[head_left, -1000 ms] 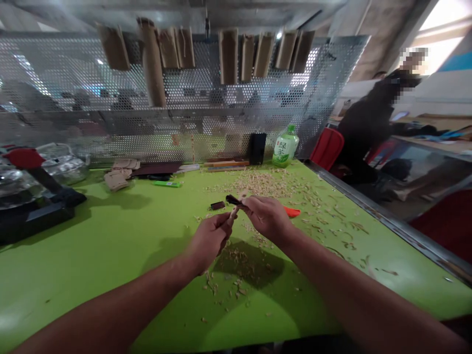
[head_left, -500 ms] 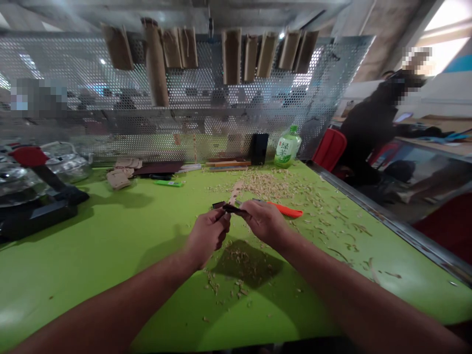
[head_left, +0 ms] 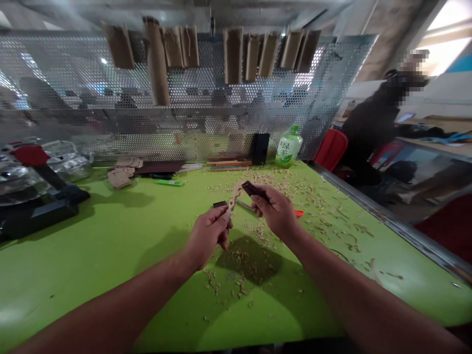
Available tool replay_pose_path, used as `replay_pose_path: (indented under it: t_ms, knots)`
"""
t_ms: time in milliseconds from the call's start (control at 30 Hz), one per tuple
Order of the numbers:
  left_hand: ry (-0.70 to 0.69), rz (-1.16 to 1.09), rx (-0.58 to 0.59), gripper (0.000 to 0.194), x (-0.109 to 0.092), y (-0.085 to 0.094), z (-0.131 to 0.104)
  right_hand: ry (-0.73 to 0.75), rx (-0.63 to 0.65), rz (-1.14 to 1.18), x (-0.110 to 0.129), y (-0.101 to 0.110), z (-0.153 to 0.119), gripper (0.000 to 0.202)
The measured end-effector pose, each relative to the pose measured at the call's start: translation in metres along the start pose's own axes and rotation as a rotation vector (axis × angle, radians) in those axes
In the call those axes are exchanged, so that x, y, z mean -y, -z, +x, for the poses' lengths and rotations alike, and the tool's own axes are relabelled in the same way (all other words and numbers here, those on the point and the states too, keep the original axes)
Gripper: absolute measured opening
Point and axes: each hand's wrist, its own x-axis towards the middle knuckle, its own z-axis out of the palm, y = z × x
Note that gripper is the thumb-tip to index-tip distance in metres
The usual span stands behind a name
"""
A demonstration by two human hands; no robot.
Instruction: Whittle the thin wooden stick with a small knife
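Observation:
My left hand [head_left: 208, 233] is closed on the lower end of a thin carved bamboo strip [head_left: 236, 194] with notched, wavy edges, its free end pointing up and away. In my right hand [head_left: 278, 211] is a folded piece of dark brown sandpaper [head_left: 253, 189], pinched between thumb and fingers. The sandpaper is just right of the strip's upper end; whether they touch I cannot tell. Behind my right hand lies a tool with an orange handle [head_left: 299, 213], mostly hidden. A small black object [head_left: 220, 203] sits just beyond my left hand.
Shavings [head_left: 273, 179] lie across the green table [head_left: 110, 275]. At the back are a green-capped bottle [head_left: 289, 147], a black upright box [head_left: 260, 148], a dark sheet [head_left: 160, 168] and a bright green item [head_left: 168, 183]. A black stand [head_left: 44, 214] is left. A person [head_left: 372, 118] is at right.
My right hand has moved right and the sandpaper, previously across the bamboo strip, has come away from my left fingers. More of the strip shows; the orange handle is more covered.

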Motion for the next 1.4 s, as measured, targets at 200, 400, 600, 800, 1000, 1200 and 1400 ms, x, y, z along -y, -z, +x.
replay_pose_path:
  t_ms: [200, 400, 600, 800, 1000, 1200, 1400]
  knots:
    - [0.067, -0.103, -0.012, 0.034, -0.004, -0.005, -0.002, 0.087, 0.100, -0.148, 0.009, -0.006, -0.006, 0.014]
    - [0.126, -0.147, 0.052, 0.025, -0.012, -0.008, -0.006, 0.146, 0.105, -0.365, 0.014, -0.015, -0.012, 0.021]
    - [0.136, -0.177, 0.061, 0.023, -0.010, -0.006, -0.004, 0.223, 0.236, -0.468, 0.016, -0.016, -0.016, 0.028]
    - [0.125, -0.090, 0.049, 0.021, -0.009, -0.008, -0.005, 0.095, 0.133, -0.412, 0.018, -0.009, -0.008, 0.025]
    - [0.134, -0.062, -0.009, 0.019, -0.005, -0.007, -0.002, 0.166, 0.279, -0.444, 0.018, -0.010, -0.010, 0.024]
    - [0.139, -0.045, 0.014, 0.019, -0.008, -0.008, -0.004, 0.150, 0.224, -0.457, 0.015, -0.009, -0.008, 0.025]
    - [0.145, -0.032, 0.007, 0.018, -0.009, -0.008, -0.004, 0.075, 0.158, -0.482, 0.015, -0.008, -0.006, 0.026]
